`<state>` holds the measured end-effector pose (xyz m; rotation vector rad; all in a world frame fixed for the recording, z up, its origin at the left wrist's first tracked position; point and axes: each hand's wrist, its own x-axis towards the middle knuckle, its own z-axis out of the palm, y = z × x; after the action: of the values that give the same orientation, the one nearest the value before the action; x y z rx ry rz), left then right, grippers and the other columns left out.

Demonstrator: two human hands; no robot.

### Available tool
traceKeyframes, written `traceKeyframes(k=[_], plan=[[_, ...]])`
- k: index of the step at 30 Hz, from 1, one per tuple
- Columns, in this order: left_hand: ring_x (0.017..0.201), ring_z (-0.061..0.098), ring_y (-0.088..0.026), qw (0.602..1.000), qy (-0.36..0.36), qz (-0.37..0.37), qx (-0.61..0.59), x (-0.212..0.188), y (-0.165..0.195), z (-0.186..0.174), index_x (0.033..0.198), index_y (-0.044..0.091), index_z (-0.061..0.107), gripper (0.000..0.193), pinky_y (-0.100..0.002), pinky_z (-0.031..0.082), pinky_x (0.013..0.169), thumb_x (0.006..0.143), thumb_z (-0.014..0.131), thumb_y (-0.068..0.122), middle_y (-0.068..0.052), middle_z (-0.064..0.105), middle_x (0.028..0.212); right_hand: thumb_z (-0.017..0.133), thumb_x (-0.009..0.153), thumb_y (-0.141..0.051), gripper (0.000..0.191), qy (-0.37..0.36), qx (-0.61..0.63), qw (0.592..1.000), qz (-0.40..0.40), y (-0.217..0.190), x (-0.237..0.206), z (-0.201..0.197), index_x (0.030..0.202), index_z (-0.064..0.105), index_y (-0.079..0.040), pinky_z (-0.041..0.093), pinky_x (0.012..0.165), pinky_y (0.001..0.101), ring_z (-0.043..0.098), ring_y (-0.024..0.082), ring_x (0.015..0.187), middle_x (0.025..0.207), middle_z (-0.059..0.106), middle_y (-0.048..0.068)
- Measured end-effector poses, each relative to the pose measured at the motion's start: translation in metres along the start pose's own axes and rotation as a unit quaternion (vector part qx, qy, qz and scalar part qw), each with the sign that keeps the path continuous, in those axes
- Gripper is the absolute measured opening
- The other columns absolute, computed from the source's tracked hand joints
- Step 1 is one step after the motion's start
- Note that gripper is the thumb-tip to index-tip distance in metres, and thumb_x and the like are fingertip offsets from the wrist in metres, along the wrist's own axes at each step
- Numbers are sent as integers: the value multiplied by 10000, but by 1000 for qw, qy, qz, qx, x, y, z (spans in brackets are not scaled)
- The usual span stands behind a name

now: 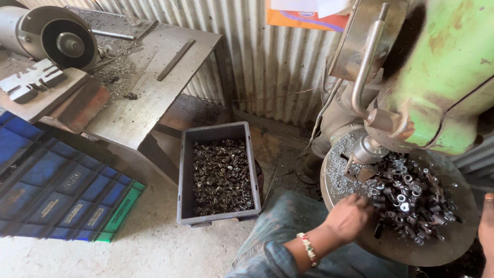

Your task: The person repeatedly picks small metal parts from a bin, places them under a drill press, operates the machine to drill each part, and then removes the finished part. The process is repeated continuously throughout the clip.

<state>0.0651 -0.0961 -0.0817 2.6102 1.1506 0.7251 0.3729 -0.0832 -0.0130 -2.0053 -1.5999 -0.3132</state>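
the left hand [350,219] sits in the lower right of the frame, at the near-left edge of the round metal table [411,249] of the green drill press [442,77], its fingers curled down into the heap of small metal parts [411,198] piled on that table. the fingertips are buried among the pieces, so i cannot tell whether they have closed on 1 of them or only rest on the heap; the hand looks loosely cupped, not spread flat. the heap lies just to the right of and slightly above the knuckles in the frame, stretching from the hand toward the right edge, with its thickest part right of centre on the table. the right hand [487,226] shows only as a sliver at the far right edge, beside the table rim, and how its fingers are set cannot be told. the left hand is the 1 in contact with the parts. above the heap, the press spindle [368,149] hangs over a patch of bright swarf [337,170] at the upper left of the table, just above the left hand. well apart, at lower centre, a grey plastic crate [188,175] on the floor holds more of the same dark parts.
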Motion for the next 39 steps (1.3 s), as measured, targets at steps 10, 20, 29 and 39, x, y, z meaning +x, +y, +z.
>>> traceKeyframes(k=[10, 20, 29, 39], plan=[[897, 676, -138, 607, 255, -266, -704, 16, -46, -47, 1286, -3, 663, 323, -289, 575, 816, 965, 631, -3, -90, 705, 1020, 747, 1096, -197, 295, 168, 50, 984, -43, 13, -16, -6, 1227, 562, -8, 453, 930, 376, 561, 281, 971, 1091, 592, 125], [888, 680, -92, 802, 260, -278, -461, 32, -44, -91, 1215, 58, 752, 285, -277, 567, 812, 933, 710, 62, -76, 737, 1042, 781, 1018, -152, 301, 129, 138, 982, 13, 20, -14, -3, 1200, 582, -19, 442, 861, 354, 521, 209, 830, 936, 555, 67], [819, 662, -63, 797, 187, -276, -504, 53, -67, -100, 1114, 6, 713, 175, -252, 553, 780, 952, 697, 71, -56, 763, 914, 769, 1004, -119, 308, 139, 154, 978, 21, 9, -12, -8, 1198, 555, -12, 400, 732, 328, 454, 155, 721, 817, 476, 18], [816, 688, -101, 669, 171, -216, -690, 59, -100, -51, 1050, -65, 740, 142, -275, 589, 796, 981, 679, 44, -65, 757, 922, 590, 1092, -43, 138, 73, 235, 967, 60, -8, 59, -3, 1227, 602, -13, 497, 727, 332, 660, 155, 688, 733, 676, 96]])
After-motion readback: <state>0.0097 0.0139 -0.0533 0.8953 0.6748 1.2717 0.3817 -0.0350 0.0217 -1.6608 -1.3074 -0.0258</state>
